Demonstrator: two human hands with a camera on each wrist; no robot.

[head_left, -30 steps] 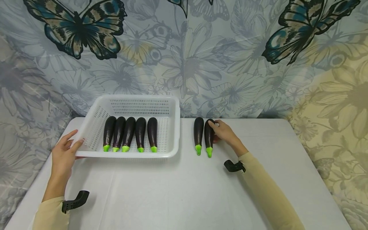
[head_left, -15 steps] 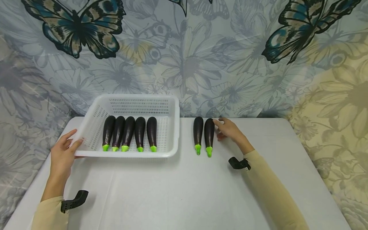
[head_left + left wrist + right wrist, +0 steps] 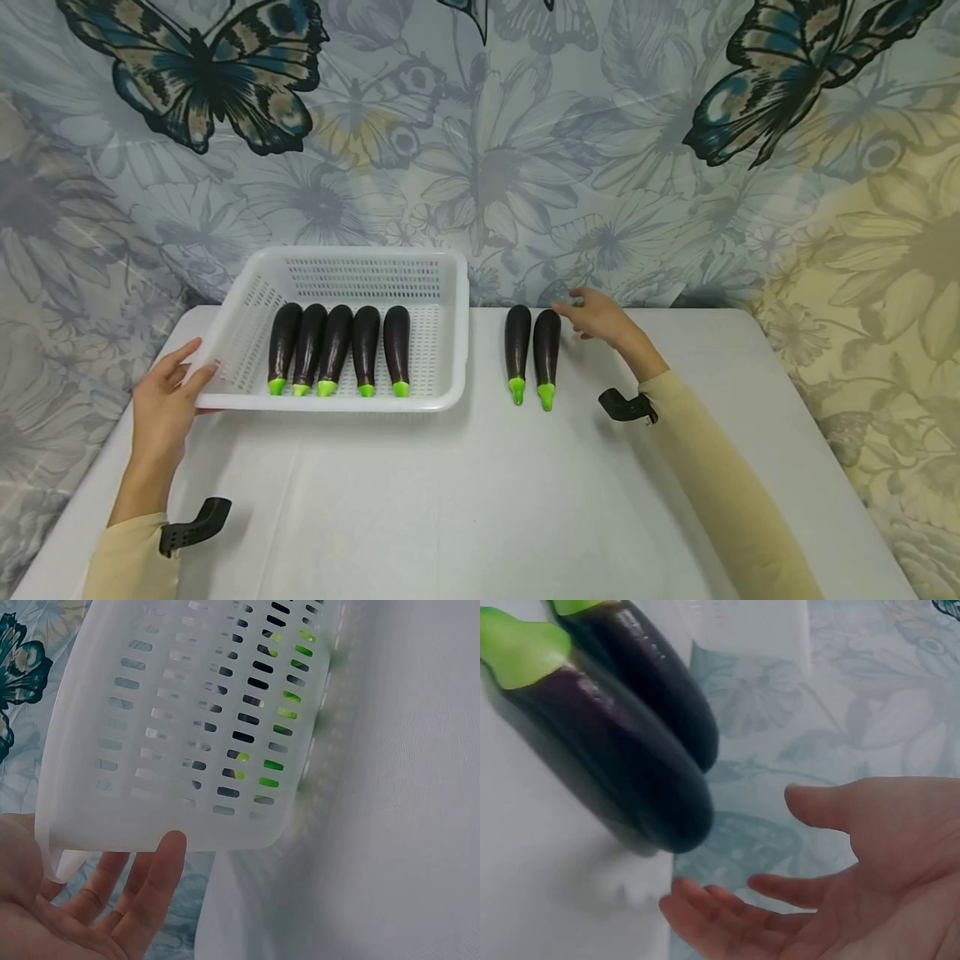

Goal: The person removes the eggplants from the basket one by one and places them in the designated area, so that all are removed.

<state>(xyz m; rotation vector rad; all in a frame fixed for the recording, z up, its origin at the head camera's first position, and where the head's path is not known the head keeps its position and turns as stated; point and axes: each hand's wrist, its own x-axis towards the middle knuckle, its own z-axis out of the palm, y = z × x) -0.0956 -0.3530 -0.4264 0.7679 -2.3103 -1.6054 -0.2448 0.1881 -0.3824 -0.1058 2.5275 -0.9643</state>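
Note:
A white plastic basket [image 3: 456, 333] stands on the left of the table with several dark purple eggplants [image 3: 335, 343] in a row inside, green stem ends toward the front. My left hand [image 3: 167, 400] holds the basket's left end at the rim; in the left wrist view its fingers [image 3: 161, 889] lie along the outside of the perforated wall. On the table right of the basket, two more eggplants lie side by side, a left one [image 3: 517, 346] and a right one [image 3: 547, 350]. My right hand [image 3: 600, 321], fingers spread and holding nothing, is beside the right eggplant's rounded far end.
A white cloth covers the table [image 3: 465, 500], whose back edge runs just behind the basket and the eggplants. Behind it hangs a backdrop [image 3: 517, 167] printed with flowers and butterflies. Black camera mounts [image 3: 628, 407] are worn on both wrists.
My right hand has let go of the right eggplant and moved away toward the right and back, its fingers spreading. The left hand, basket and eggplants stay in place.

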